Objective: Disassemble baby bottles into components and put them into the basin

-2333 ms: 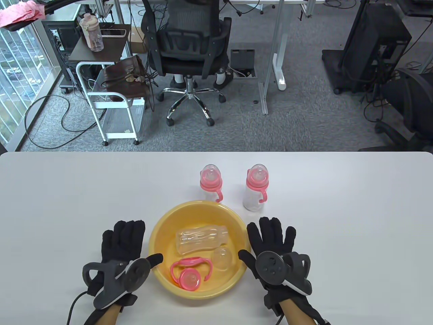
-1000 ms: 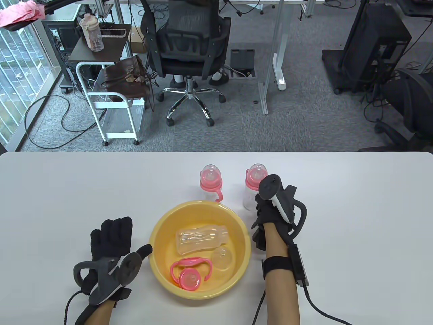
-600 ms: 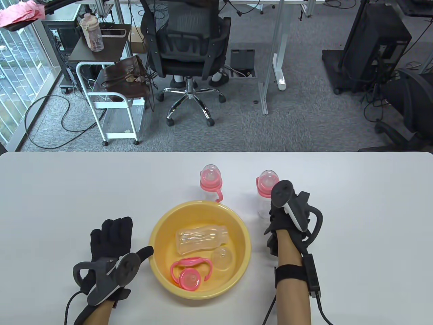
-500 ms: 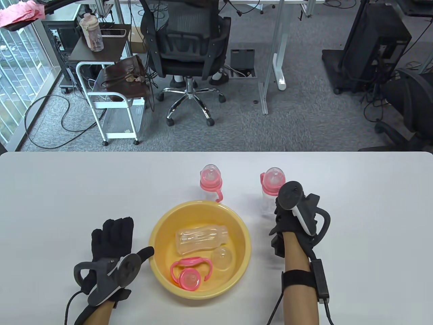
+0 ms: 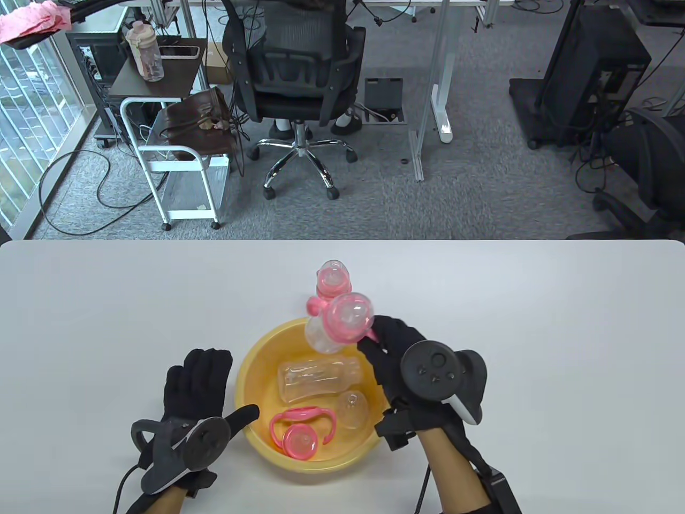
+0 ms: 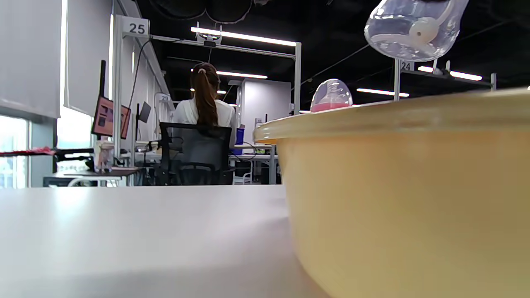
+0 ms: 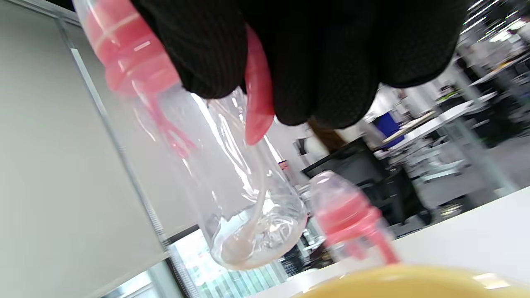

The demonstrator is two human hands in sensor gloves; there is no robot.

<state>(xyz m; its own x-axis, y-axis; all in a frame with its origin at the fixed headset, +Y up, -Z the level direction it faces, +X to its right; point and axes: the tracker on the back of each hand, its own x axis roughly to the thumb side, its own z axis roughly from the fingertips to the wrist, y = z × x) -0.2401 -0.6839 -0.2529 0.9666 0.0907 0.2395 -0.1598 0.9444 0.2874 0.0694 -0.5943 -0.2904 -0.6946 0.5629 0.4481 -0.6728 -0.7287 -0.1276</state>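
My right hand (image 5: 382, 342) grips a baby bottle (image 5: 337, 324) with a pink collar and clear cap, lifted above the far rim of the yellow basin (image 5: 251, 369). In the right wrist view my fingers (image 7: 314, 62) curl round its pink handle, and the clear body (image 7: 240, 198) hangs below. Another capped bottle (image 5: 333, 278) stands behind the basin. In the basin lie a clear bottle body (image 5: 318, 378), a pink collar with handles (image 5: 299, 433) and a clear cap (image 5: 353, 409). My left hand (image 5: 200, 383) rests flat on the table left of the basin, thumb at its rim.
Beyond the table's far edge (image 5: 342, 241) are an office chair (image 5: 297, 69) with a person seated and a white cart (image 5: 176, 160). The basin wall (image 6: 405, 198) fills the right of the left wrist view.
My right hand reached the right-hand bottle, gripped it, slid it right, then lifted it over the basin's far rim. My left hand shifted slightly toward the basin.
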